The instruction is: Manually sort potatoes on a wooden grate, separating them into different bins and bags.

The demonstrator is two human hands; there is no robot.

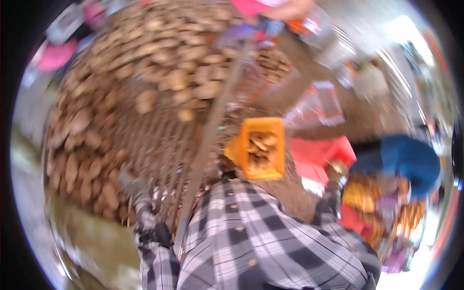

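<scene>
My left hand [133,185], in a grey glove, reaches to the edge of a heap of brown potatoes [85,174] on a slatted sorting table [152,145]. Blur hides whether its fingers touch any. On the right, my right hand [337,173] is at the side of a red plastic container [313,154]. Something tan and rounded shows there, but I cannot tell whether it is a potato or part of the glove. Between my hands, close to my body, stands a yellow-orange plastic crate [281,150] with several potatoes or pieces [261,143] inside.
A long rail [214,125] borders the slats. Beyond it lie a mesh bag of potatoes [273,65] and a clear, red-edged bag [317,105]. A person in pink [253,5] is across the table. At right are a blue rounded object [411,165] and yellow-orange sacks [359,192].
</scene>
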